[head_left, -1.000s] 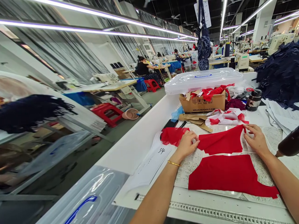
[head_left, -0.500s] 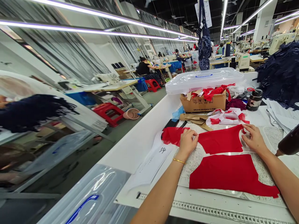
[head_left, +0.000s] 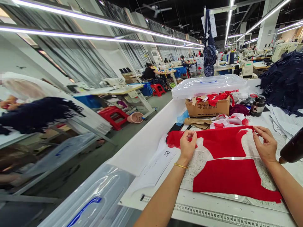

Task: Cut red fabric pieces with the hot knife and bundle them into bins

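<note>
Two pieces of red fabric lie on a white lace-patterned sheet (head_left: 197,170). My left hand (head_left: 187,146) pinches the upper red piece (head_left: 222,143) near its left part, where a sheer red edge shows. My right hand (head_left: 266,145) holds that piece's thin right tip between finger and thumb. Below both hands, the lower red piece (head_left: 233,179) lies flat and untouched. A paper pattern marked 54 (head_left: 157,164) lies under my left forearm. A gold bangle (head_left: 181,165) circles my left wrist.
A cardboard box (head_left: 207,107) under a clear plastic lid (head_left: 208,85) holds red scraps. Nearby are brown card templates (head_left: 197,123), a dark jar (head_left: 257,106) and a navy fabric heap (head_left: 282,82). A tape measure (head_left: 224,216) runs along the table's front edge; sewing stations stretch behind.
My hands have drawn slightly apart, the right moving right and the left moving left, spreading the upper red piece wider. The view has also tilted a little.
</note>
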Demonstrator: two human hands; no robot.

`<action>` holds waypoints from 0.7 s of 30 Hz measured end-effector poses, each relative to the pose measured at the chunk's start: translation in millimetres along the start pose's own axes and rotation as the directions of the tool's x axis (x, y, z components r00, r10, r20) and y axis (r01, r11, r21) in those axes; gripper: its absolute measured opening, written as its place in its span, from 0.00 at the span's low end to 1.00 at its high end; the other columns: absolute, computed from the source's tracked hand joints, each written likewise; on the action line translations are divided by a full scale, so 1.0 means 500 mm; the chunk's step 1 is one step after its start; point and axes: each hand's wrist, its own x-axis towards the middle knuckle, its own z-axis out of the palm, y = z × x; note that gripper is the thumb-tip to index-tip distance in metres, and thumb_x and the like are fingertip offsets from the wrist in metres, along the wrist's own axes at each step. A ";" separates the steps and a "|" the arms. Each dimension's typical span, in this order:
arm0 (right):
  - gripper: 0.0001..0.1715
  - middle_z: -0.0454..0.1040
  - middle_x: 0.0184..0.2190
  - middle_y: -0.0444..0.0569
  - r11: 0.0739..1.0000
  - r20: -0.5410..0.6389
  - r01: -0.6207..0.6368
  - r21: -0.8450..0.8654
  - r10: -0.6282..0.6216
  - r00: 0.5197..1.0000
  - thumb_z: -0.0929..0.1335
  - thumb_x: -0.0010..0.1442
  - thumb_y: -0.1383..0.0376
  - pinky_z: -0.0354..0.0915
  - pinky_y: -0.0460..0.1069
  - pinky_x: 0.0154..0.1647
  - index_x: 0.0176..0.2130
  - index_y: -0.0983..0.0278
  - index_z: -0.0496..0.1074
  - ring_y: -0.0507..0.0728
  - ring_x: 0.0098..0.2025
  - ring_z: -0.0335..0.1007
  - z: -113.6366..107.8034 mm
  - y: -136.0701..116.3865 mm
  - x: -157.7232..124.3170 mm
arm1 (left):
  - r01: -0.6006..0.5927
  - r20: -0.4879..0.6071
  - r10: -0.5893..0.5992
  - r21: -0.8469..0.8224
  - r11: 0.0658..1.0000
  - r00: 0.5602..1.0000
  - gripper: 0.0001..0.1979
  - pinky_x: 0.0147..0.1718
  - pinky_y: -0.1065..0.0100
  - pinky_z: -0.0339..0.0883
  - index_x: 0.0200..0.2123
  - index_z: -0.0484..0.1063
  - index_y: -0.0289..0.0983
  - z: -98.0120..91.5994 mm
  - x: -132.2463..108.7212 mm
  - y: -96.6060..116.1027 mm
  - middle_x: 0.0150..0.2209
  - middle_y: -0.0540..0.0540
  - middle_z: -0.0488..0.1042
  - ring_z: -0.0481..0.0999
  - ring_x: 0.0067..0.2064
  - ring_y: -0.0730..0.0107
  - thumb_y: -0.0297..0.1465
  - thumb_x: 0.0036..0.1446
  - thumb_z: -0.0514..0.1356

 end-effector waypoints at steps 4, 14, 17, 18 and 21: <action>0.14 0.77 0.41 0.52 0.998 -0.034 0.051 0.043 -0.050 0.998 0.67 0.62 0.63 0.74 0.53 0.38 0.46 0.59 0.79 0.56 0.39 0.74 0.000 -0.027 -0.003 | 0.046 -0.018 -0.048 -0.079 0.996 0.999 0.15 0.26 0.72 0.61 0.27 0.63 0.39 -0.006 -0.004 0.040 0.23 0.55 0.64 0.64 0.25 0.75 0.44 0.55 0.61; 0.14 0.77 0.44 0.52 0.914 0.321 0.089 0.395 -0.228 0.919 0.68 0.63 0.65 0.74 0.53 0.48 0.48 0.56 0.78 0.56 0.46 0.75 -0.009 -0.139 -0.015 | 0.187 0.357 -0.069 -0.306 0.933 0.931 0.20 0.52 0.59 0.64 0.30 0.65 0.38 -0.018 -0.075 0.206 0.47 0.38 0.78 0.74 0.51 0.60 0.48 0.55 0.64; 0.16 0.77 0.44 0.51 0.867 0.429 0.117 0.485 -0.352 0.832 0.67 0.63 0.67 0.74 0.50 0.46 0.49 0.55 0.77 0.55 0.47 0.76 -0.024 -0.212 -0.018 | 0.186 0.481 -0.024 -0.291 0.938 0.876 0.21 0.50 0.60 0.65 0.30 0.65 0.38 -0.015 -0.099 0.233 0.44 0.39 0.77 0.75 0.48 0.61 0.49 0.55 0.63; 0.17 0.78 0.44 0.51 0.847 0.456 0.127 0.516 -0.397 0.797 0.67 0.63 0.68 0.74 0.49 0.46 0.50 0.55 0.77 0.55 0.47 0.76 -0.030 -0.236 -0.020 | 0.188 0.512 -0.013 -0.291 0.938 0.859 0.22 0.46 0.62 0.66 0.30 0.65 0.38 -0.014 -0.108 0.240 0.41 0.41 0.77 0.75 0.44 0.63 0.50 0.55 0.63; 0.18 0.77 0.44 0.51 0.821 0.498 0.149 0.552 -0.468 0.730 0.67 0.64 0.69 0.74 0.48 0.45 0.51 0.56 0.76 0.55 0.47 0.75 -0.053 -0.287 -0.022 | 0.202 0.536 -0.023 -0.279 0.939 0.844 0.23 0.35 0.68 0.64 0.31 0.65 0.37 -0.025 -0.136 0.259 0.30 0.49 0.70 0.69 0.32 0.72 0.52 0.54 0.63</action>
